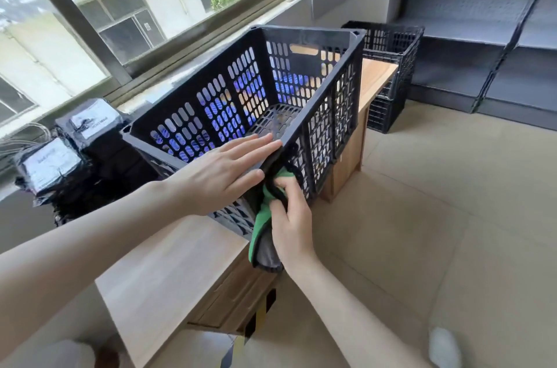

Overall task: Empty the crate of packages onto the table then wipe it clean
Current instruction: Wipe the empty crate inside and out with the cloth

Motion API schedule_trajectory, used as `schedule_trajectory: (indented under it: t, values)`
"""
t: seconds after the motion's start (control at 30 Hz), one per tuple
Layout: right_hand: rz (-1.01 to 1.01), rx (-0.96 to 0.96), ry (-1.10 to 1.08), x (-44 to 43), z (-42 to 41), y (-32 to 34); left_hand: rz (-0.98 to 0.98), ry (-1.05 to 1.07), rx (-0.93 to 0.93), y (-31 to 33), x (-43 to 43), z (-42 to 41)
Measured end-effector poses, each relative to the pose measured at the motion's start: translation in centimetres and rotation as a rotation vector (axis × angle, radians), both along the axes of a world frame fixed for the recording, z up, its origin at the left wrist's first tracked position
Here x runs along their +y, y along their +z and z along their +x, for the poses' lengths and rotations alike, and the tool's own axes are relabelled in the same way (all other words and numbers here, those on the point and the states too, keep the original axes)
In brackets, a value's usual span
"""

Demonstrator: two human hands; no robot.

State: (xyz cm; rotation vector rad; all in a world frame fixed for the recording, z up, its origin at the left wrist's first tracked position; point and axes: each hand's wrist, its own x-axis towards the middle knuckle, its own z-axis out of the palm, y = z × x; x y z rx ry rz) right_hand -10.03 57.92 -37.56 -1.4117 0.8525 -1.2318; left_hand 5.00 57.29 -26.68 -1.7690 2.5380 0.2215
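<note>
The crate stands empty on the wooden surface, and its near corner sits close to the surface's right edge. The packages are stacked to its left, by the window.

My left hand lies flat on the near rim, fingers straight and together, so it steadies the crate without gripping it. My right hand is curled round the green and grey cloth and presses it against the outside of that near corner, with the tail of the cloth hanging below my palm.

The main risk, I think, is the crate sliding. A flat palm gives only downward pressure, so a hard rub with the cloth could push the light crate sideways, either off the edge or back into the stack of packages. The slotted walls are another risk. A fold of cloth could catch in an opening and jerk the crate when I pull. The hanging tail could also snag on the corner post. I cannot tell whether the base lies fully on the surface, so leaning on this corner might tip it.
</note>
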Motion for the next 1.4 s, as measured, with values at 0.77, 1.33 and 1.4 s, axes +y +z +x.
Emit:
schedule_trajectory:
  t: [0.77, 1.33, 1.4]
  values:
    - [-0.223, 0.436, 0.054, 6.4, 0.5, 0.2, -0.014, 0.033, -0.114, 1.4, 8.6, 0.8]
    - [-0.656, 0.883, -0.191, 5.9, 3.1, -2.5, -0.003, -0.003, -0.159, 2.0, 6.9, 10.0]
    - [-0.679, 0.97, -0.187, 5.8, 4.0, -3.5, -0.005, -0.029, -0.174, 1.6, 6.5, 11.2]
